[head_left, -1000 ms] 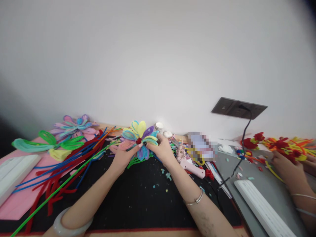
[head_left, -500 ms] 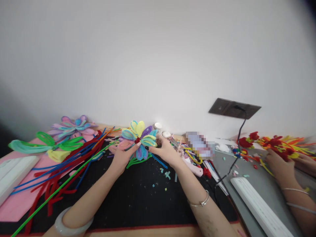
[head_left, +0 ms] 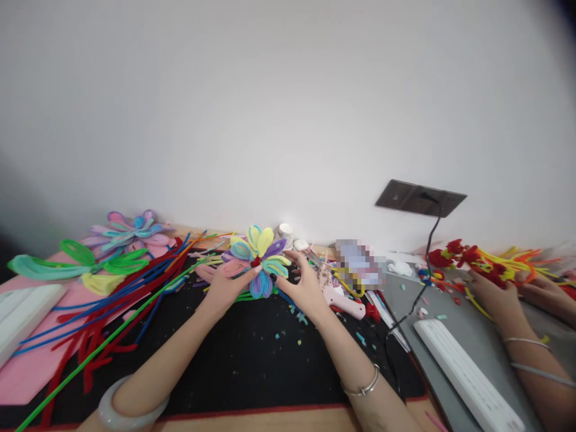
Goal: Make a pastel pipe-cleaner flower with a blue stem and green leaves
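Note:
Between my two hands, above the black mat [head_left: 252, 366], is a pipe-cleaner flower [head_left: 262, 241] with yellow, blue, purple and pink petals and a red centre. My left hand [head_left: 224, 291] grips its lower left side, thumb near the red centre. From the lower right, my right hand [head_left: 306, 288] pinches the petals with its thumb, index finger raised behind; its other fingers are partly hidden. Green pipe cleaners [head_left: 249, 296] show just beneath the flower. Left of it, a long green pipe cleaner [head_left: 121, 336] crosses over red pipe cleaners [head_left: 90, 354] and blue ones.
A pastel flower [head_left: 128, 231] and green loops [head_left: 121, 261] rest on pink sheets at left. A pink glue gun [head_left: 345, 303] and small scraps lie right of my hands. Farther right, a co-worker's hand [head_left: 492, 300] holds red-and-yellow pieces beside a white power strip [head_left: 468, 375] and black cord [head_left: 423, 300].
The flower has turned a little and shifted slightly right and down, with both hands still on it. The co-worker's hands and red pieces have moved left in view.

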Demonstrator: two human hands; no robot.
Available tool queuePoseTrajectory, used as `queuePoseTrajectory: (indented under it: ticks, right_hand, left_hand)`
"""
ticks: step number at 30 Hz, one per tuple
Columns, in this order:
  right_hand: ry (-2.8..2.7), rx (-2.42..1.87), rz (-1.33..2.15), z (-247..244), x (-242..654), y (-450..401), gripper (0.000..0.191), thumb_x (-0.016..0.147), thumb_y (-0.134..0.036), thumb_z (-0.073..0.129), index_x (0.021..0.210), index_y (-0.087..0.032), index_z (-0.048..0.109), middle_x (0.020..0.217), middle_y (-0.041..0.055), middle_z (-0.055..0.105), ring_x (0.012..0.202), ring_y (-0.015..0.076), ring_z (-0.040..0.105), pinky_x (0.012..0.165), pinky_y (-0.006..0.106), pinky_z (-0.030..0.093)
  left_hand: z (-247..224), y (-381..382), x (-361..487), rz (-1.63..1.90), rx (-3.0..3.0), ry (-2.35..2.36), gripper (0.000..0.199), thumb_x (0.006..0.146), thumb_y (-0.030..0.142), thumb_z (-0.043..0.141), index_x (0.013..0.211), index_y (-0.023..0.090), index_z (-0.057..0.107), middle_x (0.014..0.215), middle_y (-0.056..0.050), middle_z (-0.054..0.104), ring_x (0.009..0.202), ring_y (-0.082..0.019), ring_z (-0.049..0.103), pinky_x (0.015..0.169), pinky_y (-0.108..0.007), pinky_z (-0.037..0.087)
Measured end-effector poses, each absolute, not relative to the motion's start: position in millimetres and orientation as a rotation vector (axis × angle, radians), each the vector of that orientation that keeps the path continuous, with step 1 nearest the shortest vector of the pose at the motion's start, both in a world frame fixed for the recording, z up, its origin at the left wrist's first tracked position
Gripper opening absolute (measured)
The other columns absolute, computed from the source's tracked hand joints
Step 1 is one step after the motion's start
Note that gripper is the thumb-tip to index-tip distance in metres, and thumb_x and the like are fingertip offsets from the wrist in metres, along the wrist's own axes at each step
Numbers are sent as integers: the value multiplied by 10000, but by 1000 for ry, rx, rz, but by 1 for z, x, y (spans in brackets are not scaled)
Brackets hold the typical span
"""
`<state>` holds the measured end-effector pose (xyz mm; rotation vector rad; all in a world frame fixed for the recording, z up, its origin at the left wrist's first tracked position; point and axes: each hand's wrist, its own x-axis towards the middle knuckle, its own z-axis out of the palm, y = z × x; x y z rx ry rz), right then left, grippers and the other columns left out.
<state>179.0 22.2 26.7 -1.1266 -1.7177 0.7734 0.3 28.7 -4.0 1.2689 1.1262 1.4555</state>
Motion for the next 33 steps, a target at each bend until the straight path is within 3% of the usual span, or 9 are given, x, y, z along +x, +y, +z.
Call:
queuePoseTrajectory:
  ticks: [5, 9, 12, 18, 23, 26, 28, 31, 33]
  right_hand:
    - [-1738, -1087, 695, 23, 179, 21, 435, 725, -277, 612, 1137, -209, 491, 1086, 67, 588, 1003, 221, 536, 835, 343, 405]
    - [-1572, -1020, 614, 26, 192, 27, 281, 852, -344, 455, 1090, -209, 518, 1070, 65, 579, 1009, 210, 525, 861, 330, 393]
    - [-1388, -1093, 551, 28, 203, 33, 236, 889, -346, 377, 977, -209, 548, 977, 50, 599, 962, 200, 541, 853, 312, 393]
    - [-1417, -1266, 458, 23, 220, 46, 201, 832, -296, 447, 860, -188, 615, 765, 30, 625, 693, 194, 547, 672, 303, 412]
    - [-1832, -1273, 367, 16, 220, 50, 292, 720, -116, 504, 958, -198, 653, 889, 49, 670, 788, 204, 576, 776, 343, 415]
    - [-1994, -1274, 512, 11, 213, 46, 411, 682, -98, 555, 1068, -221, 624, 845, 26, 676, 633, 157, 556, 673, 311, 435]
    - [-2005, -1231, 729, 9, 207, 43, 390, 693, -135, 581, 1072, -222, 615, 826, 14, 675, 545, 123, 532, 590, 276, 433]
    - [-1917, -1127, 1053, 8, 202, 40, 171, 770, -214, 527, 893, -178, 640, 700, 8, 656, 478, 101, 512, 491, 230, 407]
    - [-1783, -1105, 1129, 9, 203, 43, 180, 807, -269, 494, 743, -162, 623, 558, -9, 597, 433, 94, 477, 436, 209, 366]
  left_hand:
    - [-5, 29, 0, 1431, 1284, 1115, 178, 625, 345, 736, 642, 188, 654, 722, -25, 709, 742, -214, 651, 733, -329, 525]
    - [-2, 30, 0, 1548, 1040, 1048, 312, 632, 340, 742, 882, 166, 670, 940, -58, 711, 898, -231, 649, 815, -346, 516]
    - [0, 32, -1, 1595, 911, 917, 378, 653, 311, 738, 984, 160, 636, 1008, -76, 690, 901, -227, 654, 818, -359, 524]
    - [3, 33, -1, 1609, 857, 831, 239, 669, 283, 730, 867, 185, 639, 887, -63, 704, 827, -236, 669, 754, -363, 551]
    - [4, 32, -3, 1580, 848, 814, 256, 673, 277, 728, 894, 201, 624, 852, -42, 699, 817, -233, 666, 731, -355, 548]
    - [4, 31, -3, 1538, 830, 833, 196, 672, 278, 729, 825, 205, 630, 783, -29, 697, 757, -218, 666, 696, -332, 544]
    - [5, 31, -3, 1539, 791, 830, 190, 656, 270, 743, 801, 208, 637, 771, -20, 698, 736, -207, 664, 679, -315, 541]
    - [8, 31, -3, 1544, 701, 806, 191, 615, 231, 771, 753, 190, 645, 723, -10, 690, 670, -176, 654, 612, -265, 530]
    - [10, 31, -3, 1538, 643, 787, 177, 599, 197, 778, 707, 170, 641, 664, -1, 673, 593, -143, 631, 554, -228, 513]
